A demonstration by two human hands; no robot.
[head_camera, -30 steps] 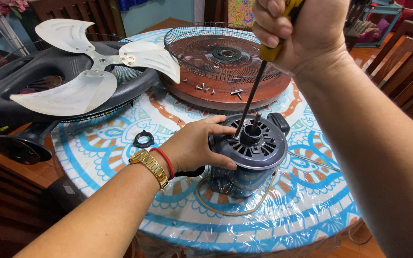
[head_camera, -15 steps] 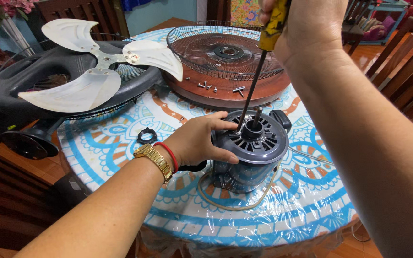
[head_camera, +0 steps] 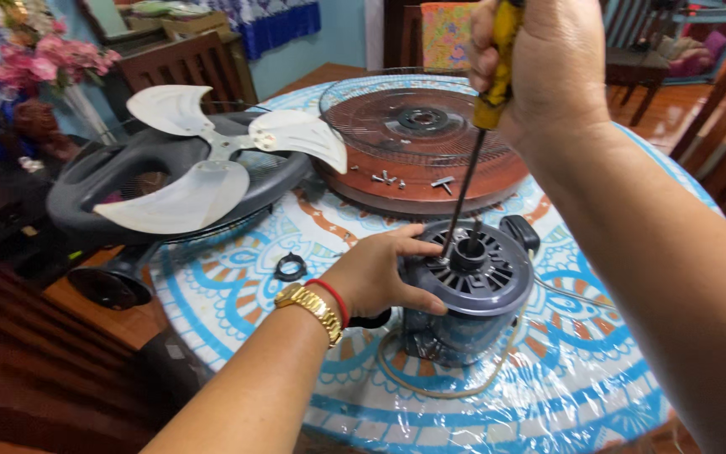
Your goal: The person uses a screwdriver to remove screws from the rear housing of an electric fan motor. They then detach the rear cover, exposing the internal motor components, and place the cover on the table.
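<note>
A round table point(head_camera: 548, 403) under a blue and orange patterned cloth and clear plastic carries everything. At its far left edge lies a dark fan guard ring point(head_camera: 111, 181) with a pale three-blade fan blade point(head_camera: 212, 164) on top; at the far edge a wire fan grille point(head_camera: 418, 118) sits on a round wooden tray point(head_camera: 430, 189) beside loose screws point(head_camera: 388, 178).

Near the middle stands the grey fan motor housing point(head_camera: 472, 286), its shaft and long axis pointing straight up, a cord looping round its base. The left hand point(head_camera: 380, 273) wraps the housing's left side, fingers on the vented top. The right hand point(head_camera: 548, 59) is closed in a fist round the yellow handle of a screwdriver point(head_camera: 468, 176); its long shank slants down and slightly left, tip in the top face beside the shaft.

This looks like a screw being worked on the housing top. The next move likely needs the tip kept seated and the housing held firm against turning. A small black plastic nut point(head_camera: 291, 267) lies left of the hand.
</note>
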